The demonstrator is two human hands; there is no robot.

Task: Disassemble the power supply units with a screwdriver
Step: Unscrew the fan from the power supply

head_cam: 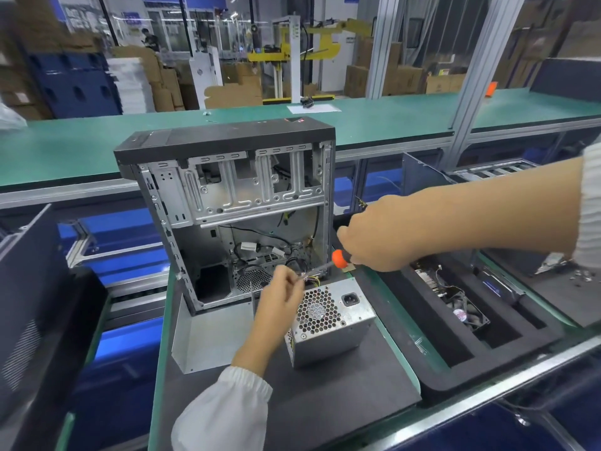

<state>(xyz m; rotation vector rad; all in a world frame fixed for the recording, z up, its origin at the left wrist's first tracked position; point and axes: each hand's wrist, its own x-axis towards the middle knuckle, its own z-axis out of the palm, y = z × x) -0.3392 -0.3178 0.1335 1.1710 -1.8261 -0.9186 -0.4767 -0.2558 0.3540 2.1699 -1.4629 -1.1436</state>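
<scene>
Right hand (380,236) is clamped round the orange-and-black-handled screwdriver (340,258), shaft slanting down-left. Left hand (282,294) pinches at the shaft's tip, beside thin coloured wires (311,278). The grey metal power supply box (331,320) with honeycomb vent sits on the dark mat (325,392), just before the open silver computer case (234,203).

Your single head camera looks forward and down from above, close over the tabletop (325,395). Its wide angle reaches both your forearms and the warehouse beyond. No second view shares the scene.
</scene>
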